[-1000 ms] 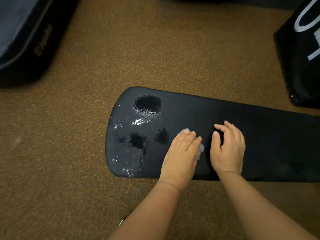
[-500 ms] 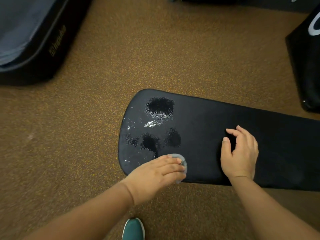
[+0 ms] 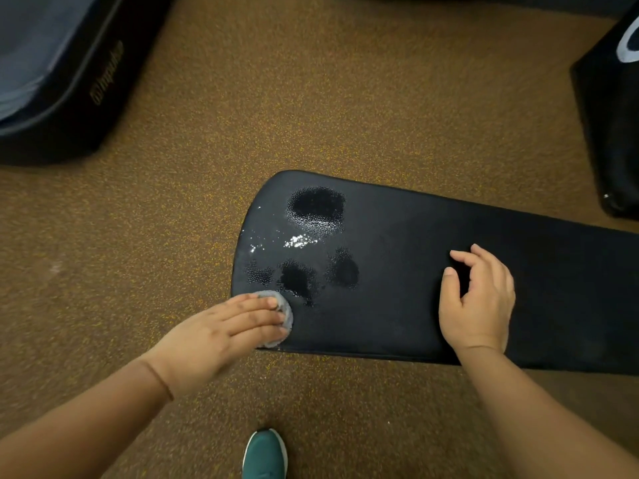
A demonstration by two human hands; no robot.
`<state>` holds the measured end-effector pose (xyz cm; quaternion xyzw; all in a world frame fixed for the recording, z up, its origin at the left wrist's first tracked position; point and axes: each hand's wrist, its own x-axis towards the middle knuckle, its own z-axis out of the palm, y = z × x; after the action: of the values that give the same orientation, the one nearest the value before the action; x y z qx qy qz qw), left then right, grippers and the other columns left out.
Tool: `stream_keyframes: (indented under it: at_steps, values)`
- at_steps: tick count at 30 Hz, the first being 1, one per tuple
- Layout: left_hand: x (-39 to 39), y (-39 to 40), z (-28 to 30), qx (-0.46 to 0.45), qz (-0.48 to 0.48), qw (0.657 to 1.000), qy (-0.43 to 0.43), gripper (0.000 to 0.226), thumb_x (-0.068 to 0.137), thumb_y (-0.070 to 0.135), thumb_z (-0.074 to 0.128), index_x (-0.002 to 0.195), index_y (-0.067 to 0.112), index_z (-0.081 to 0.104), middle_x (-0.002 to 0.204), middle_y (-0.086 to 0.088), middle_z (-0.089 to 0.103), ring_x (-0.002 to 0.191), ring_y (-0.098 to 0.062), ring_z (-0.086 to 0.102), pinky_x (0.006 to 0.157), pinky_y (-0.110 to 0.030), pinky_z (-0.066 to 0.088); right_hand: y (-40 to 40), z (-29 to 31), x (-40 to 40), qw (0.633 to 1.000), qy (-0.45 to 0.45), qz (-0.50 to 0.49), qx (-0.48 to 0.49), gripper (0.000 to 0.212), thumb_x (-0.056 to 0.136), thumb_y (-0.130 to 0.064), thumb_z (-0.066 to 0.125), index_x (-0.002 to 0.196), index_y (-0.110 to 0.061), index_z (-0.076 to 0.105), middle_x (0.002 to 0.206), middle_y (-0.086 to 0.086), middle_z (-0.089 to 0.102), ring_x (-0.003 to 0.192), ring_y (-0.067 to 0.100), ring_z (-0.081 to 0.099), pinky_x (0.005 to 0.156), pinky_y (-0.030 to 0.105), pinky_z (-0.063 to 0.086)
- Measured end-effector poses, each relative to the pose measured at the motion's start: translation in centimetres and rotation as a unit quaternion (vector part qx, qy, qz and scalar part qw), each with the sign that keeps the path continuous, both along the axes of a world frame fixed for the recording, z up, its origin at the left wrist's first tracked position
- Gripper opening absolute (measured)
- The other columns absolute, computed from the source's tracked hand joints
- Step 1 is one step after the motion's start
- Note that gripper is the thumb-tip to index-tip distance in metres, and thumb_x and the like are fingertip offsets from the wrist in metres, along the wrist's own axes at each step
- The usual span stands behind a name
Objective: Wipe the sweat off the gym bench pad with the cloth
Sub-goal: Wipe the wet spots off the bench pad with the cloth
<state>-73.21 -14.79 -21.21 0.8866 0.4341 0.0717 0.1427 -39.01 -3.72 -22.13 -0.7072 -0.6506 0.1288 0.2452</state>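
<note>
Bench pad (image 3: 397, 305): wet patches (image 3: 316, 207), grey cloth (image 3: 285, 311) at near corner.

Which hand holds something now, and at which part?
Neither grips anything. The left hand presses flat on the cloth; the right hand rests on the bench pad.

The left hand (image 3: 221, 337) lies flat with its fingers straight, pressing the cloth (image 3: 288, 316) onto the near left corner of the bench pad (image 3: 397, 305). The right hand (image 3: 479, 305) rests farther right on the pad, fingers loosely curled and thumb spread.
</note>
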Motion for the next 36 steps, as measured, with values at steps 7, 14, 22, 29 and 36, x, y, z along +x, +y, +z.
stream_keyframes:
  at_steps: [7, 14, 22, 29, 36]
  values:
    - [5.5, -2.5, -2.0, 0.078, 0.33, 0.92, -0.197, 0.031, 0.088, 0.009, 0.047, 0.115, 0.011, 0.063, 0.119, -0.003, 0.062, 0.123, -0.019, 0.049, 0.11, -0.036, 0.032, -0.1, -0.1, 0.0, 1.0, 0.016, 0.003, -0.001, 0.029, 0.091, -0.027, 0.046, 0.116, -0.019, 0.059, 0.136, 0.006, 0.05, 0.131, 0.025, 0.038, 0.111, 0.043, 0.026]
    - [12.7, 0.7, -1.8, 0.062, 0.52, 0.805, -0.279, 0.041, 0.089, 0.009, 0.044, 0.129, 0.005, 0.054, 0.136, -0.01, 0.052, 0.134, -0.019, 0.035, 0.113, -0.04, 0.023, -0.7, 0.8, -1.7, 0.992, 0.108, 0.053, -0.022, 0.032, 0.093, -0.022, 0.046, 0.122, -0.02, 0.059, 0.139, 0.005, 0.049, 0.134, 0.025, 0.036, 0.113, 0.045, 0.025]
    - [12.7, -1.2, 1.5, -0.017, 0.51, 0.722, -0.467, 0.053, 0.095, 0.04, 0.028, 0.146, 0.029, 0.017, 0.156, 0.008, 0.02, 0.145, -0.009, 0.013, 0.118, -0.04, 0.014, -2.5, 2.9, -10.8, 0.874, 0.024, 0.484, -0.031, 0.048, 0.093, -0.039, 0.048, 0.139, -0.027, 0.045, 0.152, -0.003, 0.034, 0.145, 0.018, 0.019, 0.117, 0.037, 0.016]
    - [11.7, -4.5, 0.3, -0.026, 0.677, 0.52, -0.52, 0.05, 0.091, 0.05, 0.022, 0.138, 0.034, 0.028, 0.154, 0.005, 0.028, 0.14, 0.0, 0.022, 0.117, -0.034, 0.019, -3.0, 0.9, -14.5, 0.749, -0.051, 0.659, -0.048, 0.049, 0.092, -0.032, 0.055, 0.139, -0.023, 0.045, 0.154, 0.002, 0.031, 0.144, 0.026, 0.02, 0.116, 0.047, 0.02]
    - [11.4, -0.1, -0.4, -0.004, 0.65, 0.582, -0.489, 0.058, 0.091, 0.052, 0.017, 0.144, 0.029, 0.022, 0.156, 0.007, 0.019, 0.143, 0.003, 0.007, 0.119, -0.03, 0.008, 0.5, -0.4, -17.0, 0.693, -0.026, 0.716, 0.078, 0.02, 0.092, -0.013, 0.059, 0.11, -0.012, 0.068, 0.124, 0.005, 0.063, 0.117, 0.028, 0.055, 0.1, 0.04, 0.044]
